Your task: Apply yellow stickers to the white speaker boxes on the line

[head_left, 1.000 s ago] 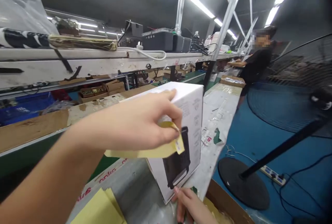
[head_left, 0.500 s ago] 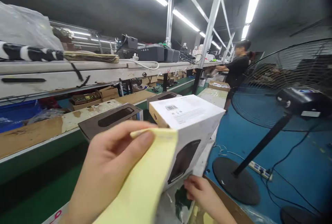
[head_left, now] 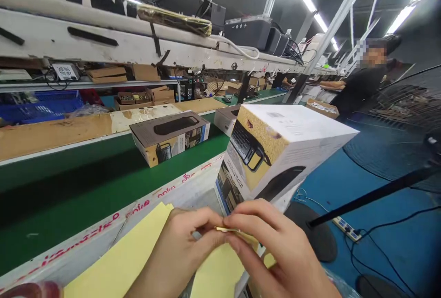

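My left hand (head_left: 186, 243) and my right hand (head_left: 279, 247) meet at the front middle. Their fingertips are closed together on the upper edge of a yellow paper sheet (head_left: 215, 272), which hangs down below them. More yellow sheets (head_left: 127, 247) lie on the bench under and left of my left wrist. Just beyond my fingers stands a printed white and tan box (head_left: 248, 146) with a picture of a black speaker on its side. What lies between my fingertips is partly hidden.
Two similar boxes, the nearer box (head_left: 172, 134) and a farther box (head_left: 225, 118), sit on the green conveyor belt (head_left: 103, 187). A white shelf (head_left: 113, 40) runs above it. On the right are a fan pole (head_left: 372, 192), a power strip (head_left: 347, 229) and a co-worker (head_left: 361, 82).
My left hand has come down from the box with the yellow sheet. My right hand has risen to join it at the sheet's edge. The view has shifted left and down.
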Demonstrator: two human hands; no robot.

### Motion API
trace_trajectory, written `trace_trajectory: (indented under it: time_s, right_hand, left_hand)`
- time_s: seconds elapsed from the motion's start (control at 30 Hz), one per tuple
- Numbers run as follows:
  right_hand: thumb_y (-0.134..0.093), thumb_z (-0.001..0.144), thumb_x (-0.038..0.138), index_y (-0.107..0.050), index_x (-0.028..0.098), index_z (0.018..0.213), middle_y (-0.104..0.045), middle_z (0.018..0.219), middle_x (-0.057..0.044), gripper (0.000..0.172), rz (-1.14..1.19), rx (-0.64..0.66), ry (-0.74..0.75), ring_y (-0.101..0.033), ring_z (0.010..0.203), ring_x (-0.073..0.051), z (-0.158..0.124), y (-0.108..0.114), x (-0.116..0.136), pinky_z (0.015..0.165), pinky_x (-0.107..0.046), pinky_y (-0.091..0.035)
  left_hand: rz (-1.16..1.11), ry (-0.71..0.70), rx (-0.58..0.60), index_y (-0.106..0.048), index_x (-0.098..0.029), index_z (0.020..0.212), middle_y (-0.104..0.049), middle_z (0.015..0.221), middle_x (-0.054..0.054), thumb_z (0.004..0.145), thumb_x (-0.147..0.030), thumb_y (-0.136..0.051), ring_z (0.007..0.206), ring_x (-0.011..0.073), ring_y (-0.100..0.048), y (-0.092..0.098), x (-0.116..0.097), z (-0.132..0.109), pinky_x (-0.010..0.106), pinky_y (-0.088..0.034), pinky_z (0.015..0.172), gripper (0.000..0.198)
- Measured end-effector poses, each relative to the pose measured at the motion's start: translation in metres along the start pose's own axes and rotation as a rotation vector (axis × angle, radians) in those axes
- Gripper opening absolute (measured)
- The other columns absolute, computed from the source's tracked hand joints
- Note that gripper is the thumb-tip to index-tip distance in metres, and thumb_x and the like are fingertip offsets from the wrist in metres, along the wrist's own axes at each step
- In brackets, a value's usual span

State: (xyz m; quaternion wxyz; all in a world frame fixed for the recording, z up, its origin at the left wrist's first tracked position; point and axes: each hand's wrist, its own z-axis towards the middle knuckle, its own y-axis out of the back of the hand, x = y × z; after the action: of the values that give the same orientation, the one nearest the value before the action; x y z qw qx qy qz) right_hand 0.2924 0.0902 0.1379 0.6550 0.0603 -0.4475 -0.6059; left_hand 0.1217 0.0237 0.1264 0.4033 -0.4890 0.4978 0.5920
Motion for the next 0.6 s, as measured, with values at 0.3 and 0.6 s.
trace_trajectory:
  time_s: [0.3,0.6]
  right_hand:
    - [-0.06,0.094,0.012,-0.066,0.022,0.097,-0.071,0.084,0.001,0.012,0.096,0.01,-0.072,-0.067,0.073,-0.011,0.007,-0.01,-0.017,0.066,-0.016,-0.052]
    - [-0.054,0.095,0.01,-0.063,0.017,0.098,-0.066,0.088,-0.006,0.012,-0.179,0.052,0.118,-0.062,0.079,-0.017,0.017,-0.009,-0.014,0.068,-0.027,-0.054]
  left_hand:
    - [-0.045,0.054,0.129,-0.076,-0.026,0.082,-0.073,0.081,-0.003,0.09,-0.041,-0.064,0.078,0.0162,-0.061,0.015,0.013,0.004,0.022,-0.042,0.068,0.021]
    - [0.12,0.006,0.065,-0.075,-0.024,0.08,-0.069,0.073,-0.002,0.093,-0.041,-0.055,0.07,0.0173,-0.06,0.011,0.014,0.006,0.025,-0.042,0.066,0.029]
